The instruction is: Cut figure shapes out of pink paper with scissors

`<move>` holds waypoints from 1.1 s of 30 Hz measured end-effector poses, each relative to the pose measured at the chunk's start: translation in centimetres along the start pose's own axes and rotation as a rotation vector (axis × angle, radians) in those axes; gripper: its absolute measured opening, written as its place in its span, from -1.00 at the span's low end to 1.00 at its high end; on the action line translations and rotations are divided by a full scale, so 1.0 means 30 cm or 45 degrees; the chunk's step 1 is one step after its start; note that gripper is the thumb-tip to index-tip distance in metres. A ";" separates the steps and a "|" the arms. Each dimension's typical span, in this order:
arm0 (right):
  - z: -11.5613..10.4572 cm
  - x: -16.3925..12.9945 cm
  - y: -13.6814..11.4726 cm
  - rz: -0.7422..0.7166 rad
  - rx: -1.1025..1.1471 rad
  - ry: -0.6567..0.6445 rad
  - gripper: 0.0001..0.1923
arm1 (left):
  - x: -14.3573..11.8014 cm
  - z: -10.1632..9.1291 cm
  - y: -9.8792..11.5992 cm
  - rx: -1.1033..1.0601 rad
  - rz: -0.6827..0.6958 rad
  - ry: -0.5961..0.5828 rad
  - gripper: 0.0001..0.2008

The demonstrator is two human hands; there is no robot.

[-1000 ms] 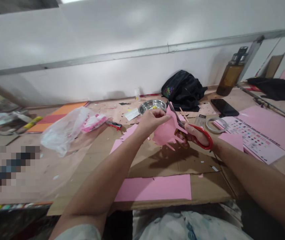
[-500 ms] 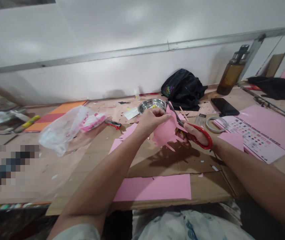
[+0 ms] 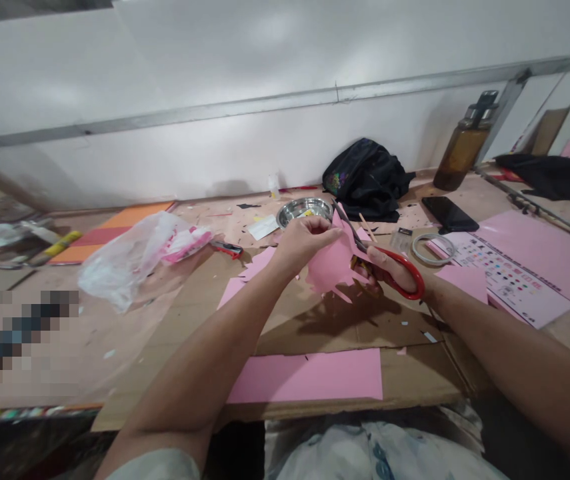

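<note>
Spiky pink paper [image 3: 329,270] and scissors [image 3: 399,256] with smooth red handles

We pinch the thin paper between the thumb and fingers of our left hand [image 3: 302,240], above the flat brown cardboard [image 3: 185,327]. Our right hand [image 3: 391,270] has its fingers curled around the handles, with the dark metal blades at the paper. Behind sits a shiny round bowl [image 3: 283,212] near crumpled black cloth [image 3: 372,180].
</note>
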State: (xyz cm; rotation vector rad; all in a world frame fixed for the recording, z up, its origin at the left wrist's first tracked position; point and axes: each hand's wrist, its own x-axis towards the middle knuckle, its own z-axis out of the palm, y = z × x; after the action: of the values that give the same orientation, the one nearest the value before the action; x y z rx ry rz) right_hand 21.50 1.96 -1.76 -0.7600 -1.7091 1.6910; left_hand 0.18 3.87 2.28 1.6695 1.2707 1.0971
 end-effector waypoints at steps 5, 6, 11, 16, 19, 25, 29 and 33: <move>0.002 -0.003 -0.001 0.003 -0.014 0.033 -0.40 | 0.000 -0.002 0.000 0.000 0.029 -0.018 -0.67; 0.003 -0.004 -0.001 0.008 -0.014 0.040 -0.40 | 0.000 -0.002 0.000 0.000 0.030 -0.020 -0.67; 0.003 -0.004 0.000 0.012 -0.021 0.052 -0.38 | -0.001 0.000 0.001 -0.021 0.011 -0.028 -0.68; 0.006 -0.005 -0.010 -0.010 -0.031 0.041 -0.40 | -0.001 -0.001 -0.001 0.012 -0.023 -0.051 -0.67; 0.011 -0.001 -0.018 -0.007 -0.020 0.036 -0.45 | 0.000 -0.003 -0.001 -0.002 -0.049 -0.065 -0.67; 0.018 0.004 -0.036 0.044 0.071 0.027 -0.76 | 0.002 -0.008 -0.005 -0.009 -0.022 -0.072 -0.66; 0.017 -0.003 -0.050 0.064 0.029 0.024 -0.83 | 0.002 -0.009 -0.006 -0.008 -0.014 -0.081 -0.65; 0.013 -0.005 -0.051 0.056 0.009 -0.019 -0.77 | 0.003 -0.013 -0.005 0.007 -0.021 -0.089 -0.66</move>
State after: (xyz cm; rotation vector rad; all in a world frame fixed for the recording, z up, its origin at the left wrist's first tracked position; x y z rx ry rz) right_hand 21.34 1.56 -0.22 -0.7890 -1.7074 1.7352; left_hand -0.22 4.01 2.30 1.6840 1.2415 1.0175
